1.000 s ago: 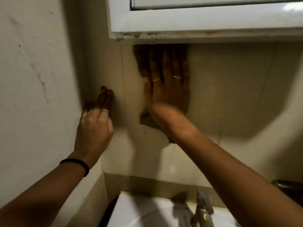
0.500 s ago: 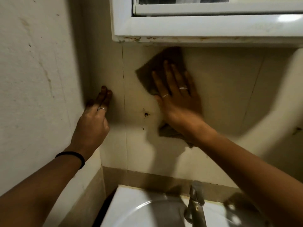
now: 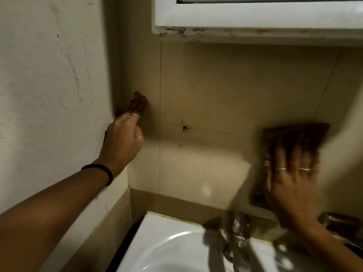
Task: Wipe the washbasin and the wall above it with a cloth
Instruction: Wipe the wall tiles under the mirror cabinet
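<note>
Washbasin below wall, tap at its back, cloth right on wall

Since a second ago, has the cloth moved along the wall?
Yes. The cloth slid right and down from under the cabinet's left corner to above the tap.

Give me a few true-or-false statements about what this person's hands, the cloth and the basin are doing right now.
1. The right hand presses a brown cloth flat against the tiled wall. True.
2. The left hand holds the tap. False: its fingertips touch the wall near the corner.
3. The cloth lies in the washbasin. False: it is on the wall, above the basin.
4. A black band circles the left wrist. True.
5. The cloth covers the small dark hole in the wall. False: the hole lies bare, left of the cloth.
</note>
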